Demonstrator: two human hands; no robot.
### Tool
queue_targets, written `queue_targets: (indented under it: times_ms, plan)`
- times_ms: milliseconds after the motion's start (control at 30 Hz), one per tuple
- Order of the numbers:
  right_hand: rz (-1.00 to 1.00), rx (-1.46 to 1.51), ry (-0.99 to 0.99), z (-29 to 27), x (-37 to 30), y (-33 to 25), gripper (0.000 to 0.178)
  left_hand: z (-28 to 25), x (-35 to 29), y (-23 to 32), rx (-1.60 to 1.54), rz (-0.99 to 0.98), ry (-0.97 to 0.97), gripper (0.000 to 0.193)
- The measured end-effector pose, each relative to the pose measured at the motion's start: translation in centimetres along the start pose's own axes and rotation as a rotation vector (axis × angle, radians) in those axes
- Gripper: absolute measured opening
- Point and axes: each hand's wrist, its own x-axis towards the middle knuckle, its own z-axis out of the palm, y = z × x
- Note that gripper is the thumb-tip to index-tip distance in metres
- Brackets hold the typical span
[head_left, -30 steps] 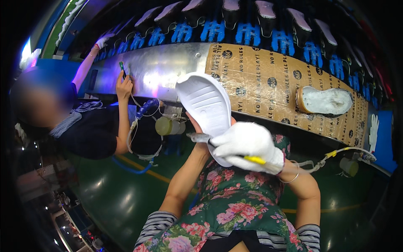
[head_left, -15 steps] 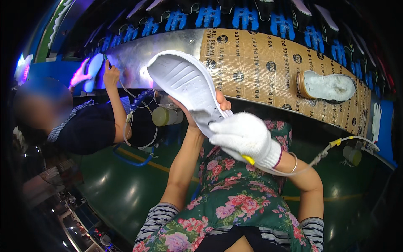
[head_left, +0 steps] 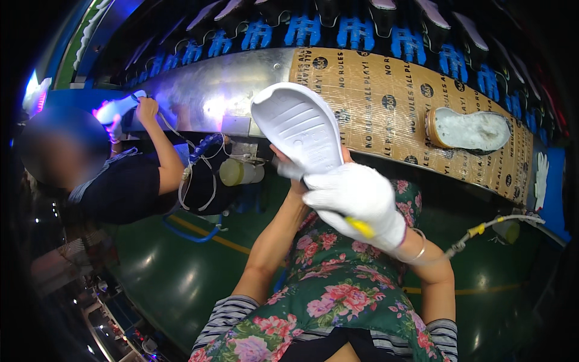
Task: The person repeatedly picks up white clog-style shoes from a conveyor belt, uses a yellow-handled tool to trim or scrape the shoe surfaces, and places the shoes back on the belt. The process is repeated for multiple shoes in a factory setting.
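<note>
My bare left hand (head_left: 294, 180) grips a pale white shoe sole (head_left: 297, 123) from beneath, its hollow inner face turned up and its rounded end pointing away. The fingertips show at the sole's right edge; the palm is hidden behind it. Over the near end is my right hand (head_left: 350, 196) in a white knit glove, fingers closed round a slim tool. A blurred, pale, brush-like tip (head_left: 288, 169) sticks out by the sole's left edge. A thin hose (head_left: 455, 248) with yellow tape runs back from the right wrist.
Brown printed cardboard (head_left: 368, 102) covers part of the metal bench (head_left: 199, 90). On it lies a sole-shaped piece (head_left: 473, 128) with a whitish top. Blue clamps (head_left: 356, 33) line the back. At left a co-worker's hand (head_left: 146, 110) works on another sole. A spare glove (head_left: 541, 181) hangs right.
The sole has moved right and is turned more upright, with my left hand moving along. My gloved hand has shifted slightly over the near end; the blurred tip now shows at the left edge.
</note>
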Motion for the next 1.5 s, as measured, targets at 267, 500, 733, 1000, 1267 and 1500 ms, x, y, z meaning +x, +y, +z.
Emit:
queue_targets:
  times_ms: [267, 500, 733, 1000, 1267, 1500]
  plan:
    - [-0.007, -0.101, 0.038, 1.0, -2.5, 1.1, 0.031, 2.5, 0.7, 0.9, 0.112, 0.039, -0.285, 0.131]
    - [0.016, -0.067, 0.057, -0.3, -2.2, 0.6, 0.038, 2.9, 2.0, 1.4, 0.031, 0.178, -0.368, 0.13]
    - [-0.028, 0.038, 0.067, -0.4, -2.4, 0.8, 0.035, 2.8, 2.2, 2.4, 0.08, 0.226, -0.296, 0.099]
    - [-0.052, 0.231, -0.026, 0.0, -3.1, 0.7, 0.034, 3.4, 3.5, 4.8, 0.067, 0.111, -0.385, 0.089]
    - [-0.01, 0.111, -0.064, 0.3, -3.4, 0.8, 0.034, 5.2, 4.4, 5.7, 0.104, -0.007, -0.342, 0.135]
    - [-0.02, -0.138, 0.012, 1.3, -3.9, 0.5, 0.023, 5.7, 5.6, 6.1, 0.207, -0.169, -0.354, 0.133]
